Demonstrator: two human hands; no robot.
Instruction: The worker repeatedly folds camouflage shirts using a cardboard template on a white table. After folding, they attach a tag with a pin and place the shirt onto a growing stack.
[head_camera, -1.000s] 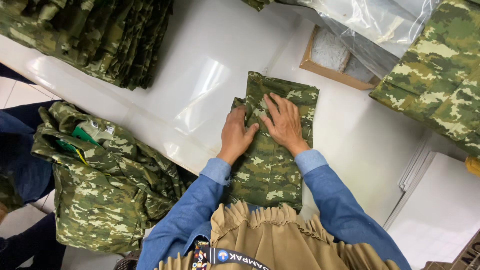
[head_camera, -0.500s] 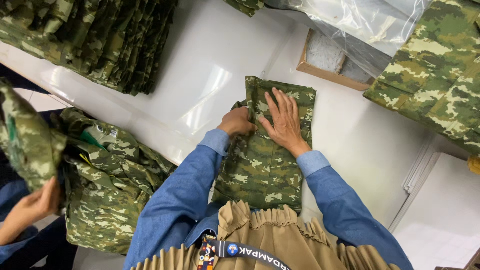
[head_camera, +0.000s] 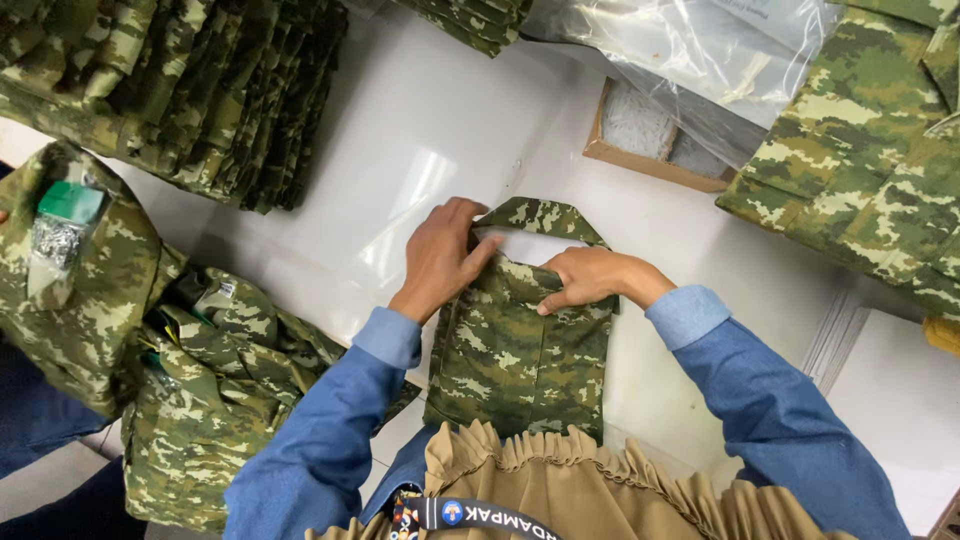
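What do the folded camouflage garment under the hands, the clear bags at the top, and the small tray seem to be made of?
Folded camouflage garment: woven cloth, matte, with a printed pattern and soft creases; the left hand and right hand press it.
Clear bags: thin plastic film, glossy, wrinkled and see-through.
Small tray: probably cardboard or thin wood, with a plain brown matte rim.
Table: smooth white surface with glare, perhaps laminate.
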